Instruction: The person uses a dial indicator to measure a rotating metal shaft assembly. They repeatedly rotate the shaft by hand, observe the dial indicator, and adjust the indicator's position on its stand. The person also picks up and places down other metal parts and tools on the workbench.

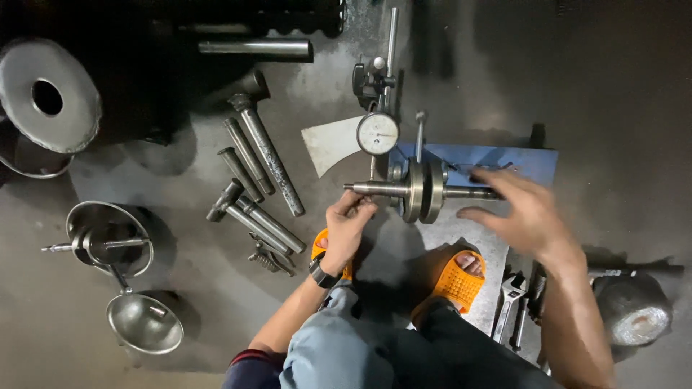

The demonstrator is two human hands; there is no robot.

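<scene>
Only one readout: a round dial gauge (378, 133), white face, dark metal rim, far centre of floor on a stand. Right near: a plastic-wrapped round bundle (634, 311), silvery-grey. No labels, signs.

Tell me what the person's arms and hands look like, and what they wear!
Both hands are bare, no gloves. The left hand has a black watch on its wrist and a dark sleeve with a red stripe pushed up. The right hand shows no sleeve.
</scene>
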